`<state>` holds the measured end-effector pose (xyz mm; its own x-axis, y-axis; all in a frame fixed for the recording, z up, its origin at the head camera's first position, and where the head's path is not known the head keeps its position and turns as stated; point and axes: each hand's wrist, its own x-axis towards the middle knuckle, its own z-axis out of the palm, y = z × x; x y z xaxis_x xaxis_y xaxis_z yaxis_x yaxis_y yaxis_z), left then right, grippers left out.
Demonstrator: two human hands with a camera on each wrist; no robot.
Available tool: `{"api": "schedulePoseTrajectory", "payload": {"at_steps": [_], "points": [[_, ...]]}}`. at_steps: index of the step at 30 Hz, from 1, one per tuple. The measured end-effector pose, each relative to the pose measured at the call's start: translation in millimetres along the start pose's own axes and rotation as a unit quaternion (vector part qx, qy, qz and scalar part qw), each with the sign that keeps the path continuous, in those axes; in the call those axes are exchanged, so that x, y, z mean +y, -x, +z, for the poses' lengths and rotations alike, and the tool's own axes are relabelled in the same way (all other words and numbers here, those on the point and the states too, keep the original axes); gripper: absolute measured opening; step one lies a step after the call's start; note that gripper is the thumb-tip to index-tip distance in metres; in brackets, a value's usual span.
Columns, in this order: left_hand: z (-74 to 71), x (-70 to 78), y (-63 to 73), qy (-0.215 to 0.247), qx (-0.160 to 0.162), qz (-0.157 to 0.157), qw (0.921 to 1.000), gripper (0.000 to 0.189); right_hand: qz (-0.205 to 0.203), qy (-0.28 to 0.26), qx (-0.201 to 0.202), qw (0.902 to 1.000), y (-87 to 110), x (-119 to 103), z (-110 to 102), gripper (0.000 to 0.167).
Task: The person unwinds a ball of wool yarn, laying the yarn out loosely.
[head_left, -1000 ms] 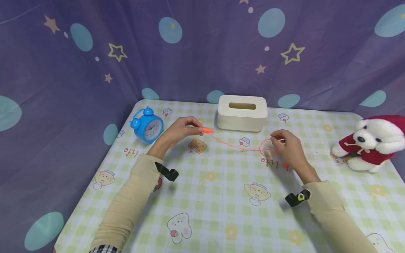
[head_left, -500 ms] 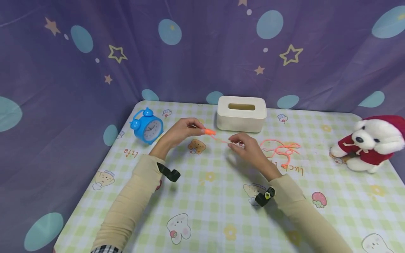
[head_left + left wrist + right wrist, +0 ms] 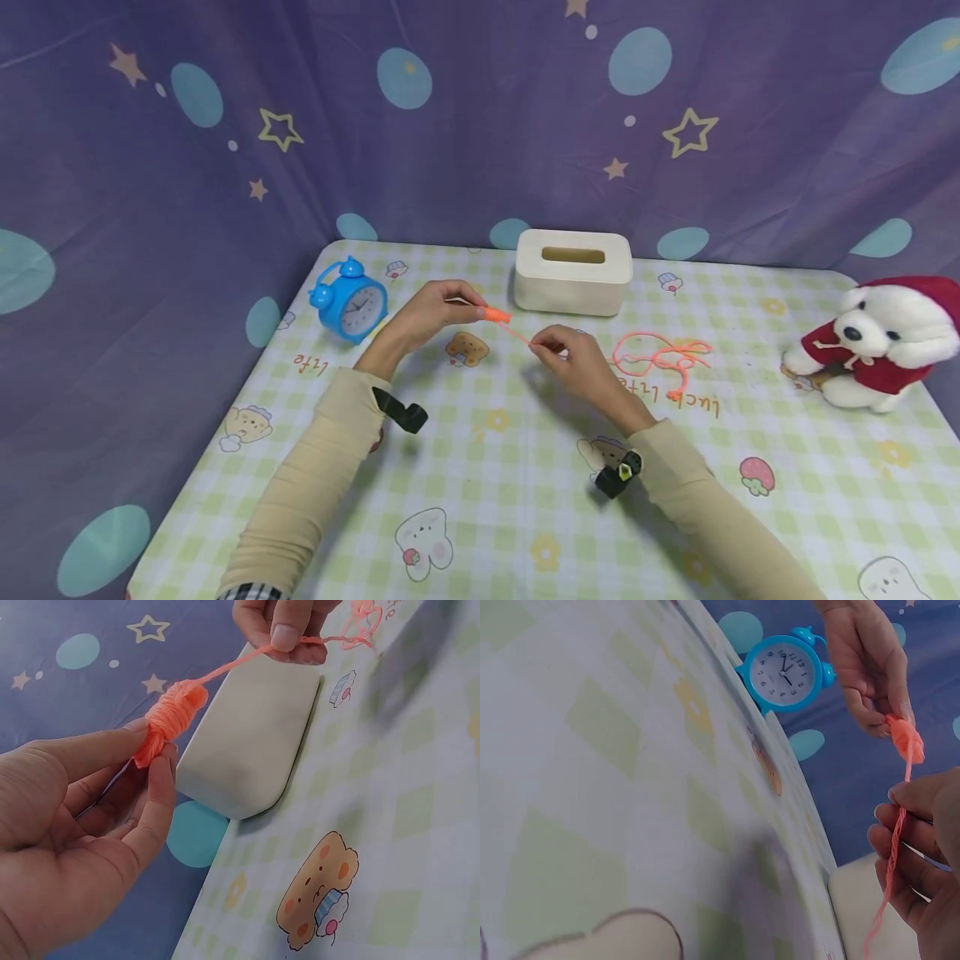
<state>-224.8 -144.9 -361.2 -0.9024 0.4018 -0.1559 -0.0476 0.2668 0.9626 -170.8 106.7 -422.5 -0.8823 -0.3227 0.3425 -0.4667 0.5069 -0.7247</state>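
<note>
In the head view I record the yarn bundle (image 3: 496,314), its end pinched in the left hand (image 3: 440,307); at its 4 o'clock, the right hand (image 3: 577,361) pinches the strand (image 3: 236,663). I judge it light, soft, easily unravelled; best gripped gently mid-winding.

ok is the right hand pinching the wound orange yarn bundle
No, the left hand pinches the orange yarn bundle, while the right hand pinches the strand running from it.

Right hand (image 3: 579,365) nearer the orange yarn bundle (image 3: 496,315) than a second ago (and off loose loops (image 3: 681,363)).
</note>
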Motion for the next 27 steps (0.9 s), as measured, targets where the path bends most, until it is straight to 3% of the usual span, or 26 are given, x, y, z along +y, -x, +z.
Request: {"api": "schedulePoseTrajectory", "payload": {"at_steps": [7,14,27], "points": [[-2.7,-0.1,1.4,0.004,-0.001,-0.007,1.0000,0.020,0.015,0.012,0.025,0.9995,4.1,10.4,-16.3,0.006],[-6.3,-1.7,2.0,0.009,0.000,-0.011,0.9999,0.015,0.061,0.027,0.048,0.9966,8.9,19.5,-41.2,0.011],[-7.0,-2.4,3.0,0.005,0.002,-0.021,0.9998,0.013,0.066,0.056,0.118,0.9892,18.6,33.4,-79.0,0.015]]}}
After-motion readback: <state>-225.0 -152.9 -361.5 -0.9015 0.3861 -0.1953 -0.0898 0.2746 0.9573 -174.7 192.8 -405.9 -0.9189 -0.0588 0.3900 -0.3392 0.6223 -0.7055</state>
